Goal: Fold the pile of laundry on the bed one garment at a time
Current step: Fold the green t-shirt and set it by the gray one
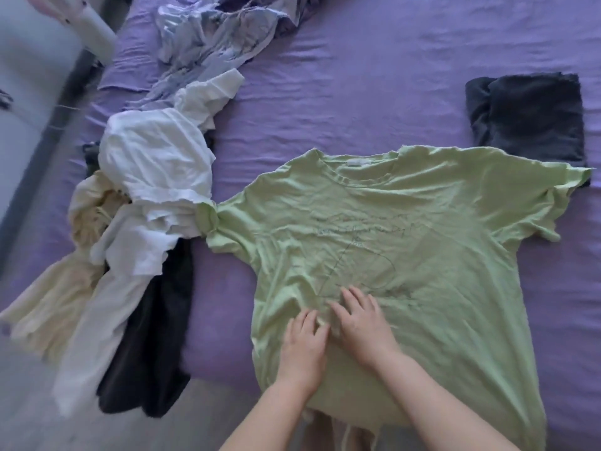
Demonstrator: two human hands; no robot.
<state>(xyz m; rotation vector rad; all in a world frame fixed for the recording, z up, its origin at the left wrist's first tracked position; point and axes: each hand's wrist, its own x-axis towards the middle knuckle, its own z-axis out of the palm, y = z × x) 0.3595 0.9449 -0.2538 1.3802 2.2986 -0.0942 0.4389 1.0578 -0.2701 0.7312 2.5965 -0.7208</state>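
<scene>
I see the green T-shirt (406,242) spread face up on the purple bed (357,76), my left hand (304,346) and right hand (361,323) pressing flat on it, fingers straight; laundry pile (146,196) lies left

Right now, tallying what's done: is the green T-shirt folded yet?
Not yet: green T-shirt lies spread flat, both sleeves out, left hand and right hand pressing it.

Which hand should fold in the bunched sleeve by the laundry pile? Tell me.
Left. The left hand rests nearer the light green cotton T-shirt's bunched sleeve; the right hand would have to cross over it.
</scene>
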